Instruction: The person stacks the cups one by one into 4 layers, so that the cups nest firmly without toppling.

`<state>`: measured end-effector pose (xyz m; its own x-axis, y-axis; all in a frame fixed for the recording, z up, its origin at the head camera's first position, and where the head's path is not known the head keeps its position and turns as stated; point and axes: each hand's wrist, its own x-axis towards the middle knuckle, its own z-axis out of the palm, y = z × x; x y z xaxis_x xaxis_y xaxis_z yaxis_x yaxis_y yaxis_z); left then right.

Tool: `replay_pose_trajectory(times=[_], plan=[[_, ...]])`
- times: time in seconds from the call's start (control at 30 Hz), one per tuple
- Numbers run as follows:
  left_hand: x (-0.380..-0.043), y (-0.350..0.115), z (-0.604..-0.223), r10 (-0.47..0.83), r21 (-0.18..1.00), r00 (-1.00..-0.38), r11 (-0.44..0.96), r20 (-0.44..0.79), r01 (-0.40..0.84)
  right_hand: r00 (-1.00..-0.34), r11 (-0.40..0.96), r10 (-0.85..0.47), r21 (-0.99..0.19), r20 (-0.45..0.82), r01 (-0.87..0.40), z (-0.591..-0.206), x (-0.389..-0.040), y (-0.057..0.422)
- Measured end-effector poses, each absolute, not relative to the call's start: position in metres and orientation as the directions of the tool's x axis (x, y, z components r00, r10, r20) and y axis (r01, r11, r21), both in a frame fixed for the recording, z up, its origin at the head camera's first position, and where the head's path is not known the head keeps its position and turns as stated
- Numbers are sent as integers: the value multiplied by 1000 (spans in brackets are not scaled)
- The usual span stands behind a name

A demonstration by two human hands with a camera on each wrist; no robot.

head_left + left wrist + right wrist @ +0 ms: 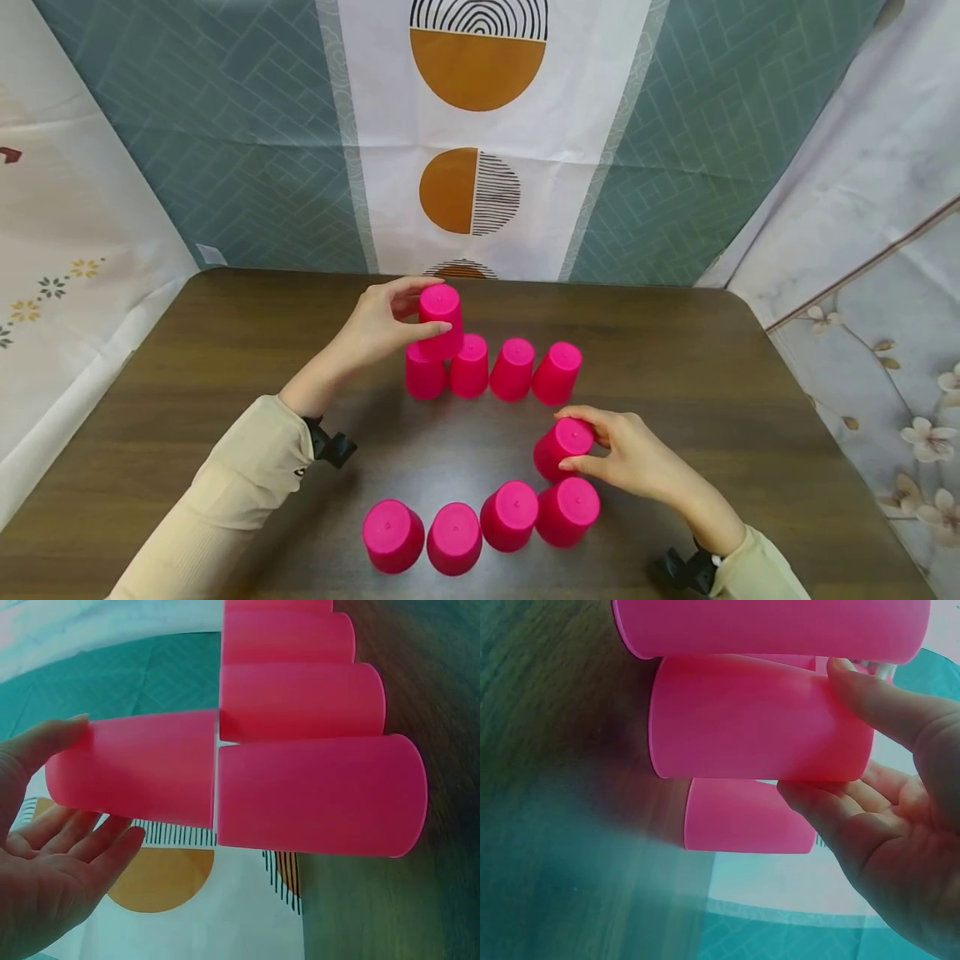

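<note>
In the head view my left hand (pixel 381 323) holds an upside-down pink cup (pixel 441 305) between thumb and fingers. Its rim is at the tops of the two leftmost cups in the back row, a left-end cup (pixel 425 375) and its neighbour (pixel 469 367). From the left wrist, the held cup (pixel 142 765) appears to meet those tops; actual contact is hard to tell. My right hand (pixel 630 457) grips another upside-down pink cup (pixel 558 448), thumb on one side and fingers on the other. It stands just behind the front row's right-end cup (pixel 570 512).
Two more cups, a middle one (pixel 513 369) and a right-end one (pixel 557 373), continue the back row. Nearer me, the front row includes a left-end cup (pixel 392 536). All stand on a brown wooden table (pixel 247 333), with a patterned cloth (pixel 255 142) hanging behind.
</note>
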<state>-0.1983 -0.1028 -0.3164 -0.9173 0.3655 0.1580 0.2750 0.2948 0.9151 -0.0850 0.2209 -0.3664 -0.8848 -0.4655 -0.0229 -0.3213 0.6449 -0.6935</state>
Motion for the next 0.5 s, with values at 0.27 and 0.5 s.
replay_pose_trajectory(times=[0.27, 0.5], plan=[[-203, -104, -321, 420, 923, -895, 266, 148, 278, -859, 630, -512, -687, -16, -363, -363, -87, 223], [-202, -102, -320, 437, 941, -891, 233, 126, 247, -865, 627, -501, -699, -25, -343, -364, -87, 223]])
